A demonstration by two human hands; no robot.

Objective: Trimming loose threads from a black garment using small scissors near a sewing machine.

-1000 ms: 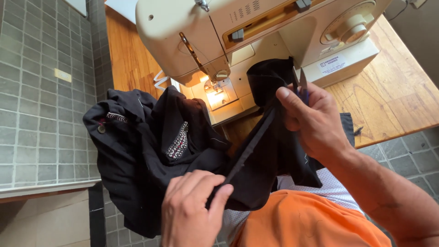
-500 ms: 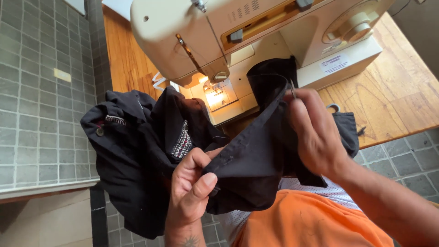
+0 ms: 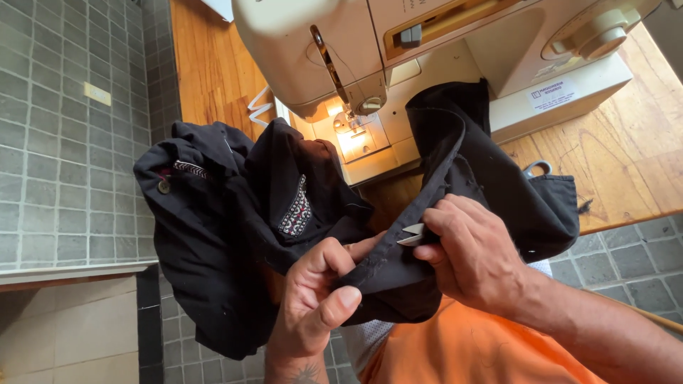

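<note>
Here my left hand (image 3: pixel 313 302) pinches a fold of the black garment (image 3: pixel 228 235) near the middle, thumb pressed over the cloth. My right hand (image 3: pixel 473 256) grips the seam edge just right of it, closed around small thread snips (image 3: pixel 411 235) whose tips touch the fabric. The garment's bulk hangs left, past the wooden table (image 3: pixel 626 156) edge. The cream sewing machine (image 3: pixel 441 50) sits far, close above.

Bright daylight all round; the sewing machine (image 3: pixel 455 64) lamp glows warm over its needle plate; black fabric (image 3: pixel 235 235) swallows detail; edges bend slightly.
</note>
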